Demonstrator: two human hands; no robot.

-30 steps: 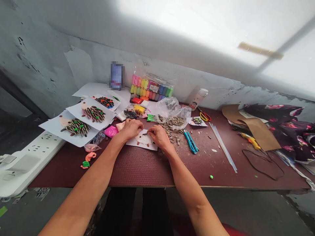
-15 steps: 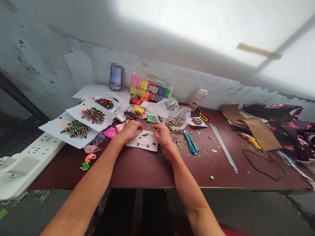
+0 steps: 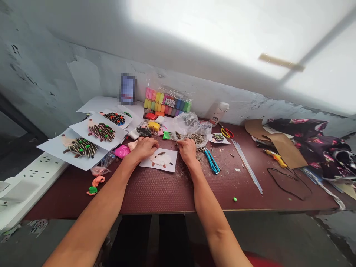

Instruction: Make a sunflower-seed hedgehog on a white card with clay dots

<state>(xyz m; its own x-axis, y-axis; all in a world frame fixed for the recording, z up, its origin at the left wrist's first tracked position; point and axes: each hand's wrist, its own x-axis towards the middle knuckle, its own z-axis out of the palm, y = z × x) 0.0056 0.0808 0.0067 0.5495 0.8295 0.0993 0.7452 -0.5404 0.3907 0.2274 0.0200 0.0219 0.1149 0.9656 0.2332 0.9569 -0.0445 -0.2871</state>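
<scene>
A small white card (image 3: 171,167) lies in front of me, bearing a pale clay hedgehog shape (image 3: 162,159) with a few brown clay bits and a striped seed near its top. My left hand (image 3: 145,149) rests over the card's upper left corner, fingers bent together; what the tips hold, if anything, is hidden. To the right of the card, my right hand (image 3: 187,151) is at the near left side of the sunflower seeds (image 3: 198,138), its fingers pinched, with a dark seed at the tips.
Finished seed hedgehogs on paper (image 3: 101,130) lie left, near a white power strip (image 3: 41,172). Clay packs (image 3: 168,102) and a bottle (image 3: 219,114) stand behind. A blue cutter (image 3: 212,161), scissors (image 3: 227,132), clear glue sticks (image 3: 247,167) and a yellow glue gun (image 3: 278,158) lie right.
My right hand has moved off the card to the right and reached the seeds. My left hand stays at the card's upper left. The view has shifted slightly.
</scene>
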